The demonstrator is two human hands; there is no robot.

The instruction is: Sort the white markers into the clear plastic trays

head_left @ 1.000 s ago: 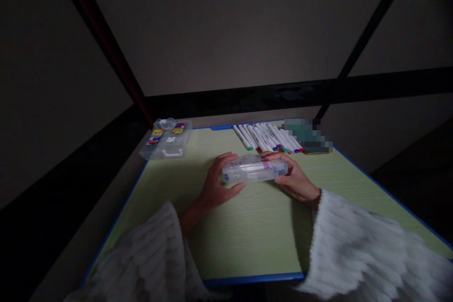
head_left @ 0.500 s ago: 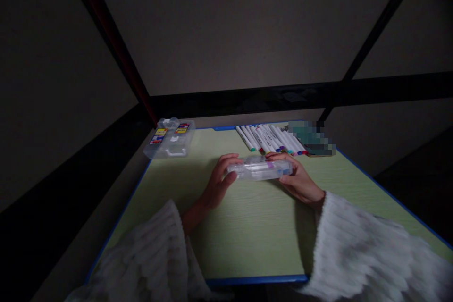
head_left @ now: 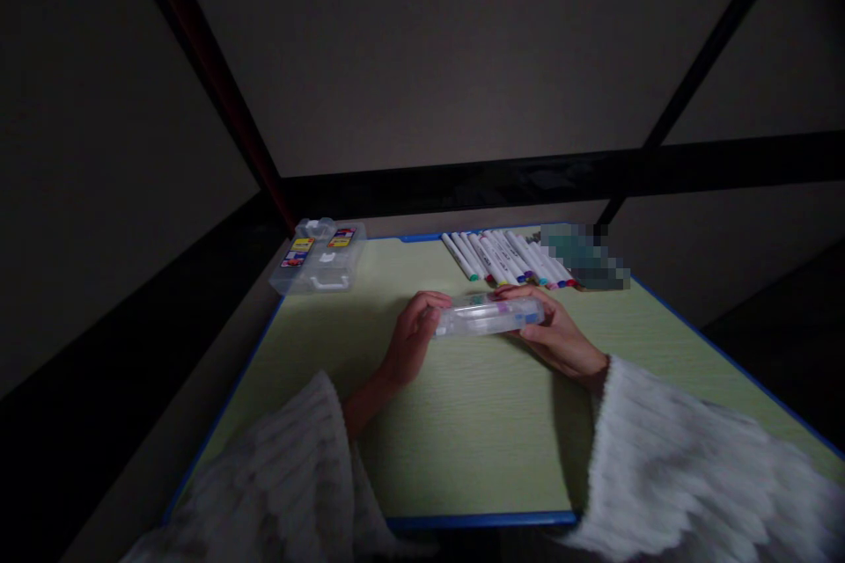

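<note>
A clear plastic case (head_left: 485,317) lies across the middle of the view, held at both ends. My left hand (head_left: 413,339) is closed on its left end, thumb in front and fingers over the top. Around its right end wraps my right hand (head_left: 558,339), fingers on top and thumb at the front. Pale, purple and blue things show dimly through the plastic; I cannot make out exactly what they are. Just beyond the case, several white markers (head_left: 505,258) with coloured ends lie side by side in a slanted row.
At the back left of the light green table (head_left: 462,440) rests another clear plastic case (head_left: 323,259) with coloured labels. A blurred-out greenish object (head_left: 581,257) lies right of the markers. The table has a blue edge, and a wall stands behind it.
My left thumb has shifted up at the case's left end. The case has tilted slightly, and both hands still hold it.
</note>
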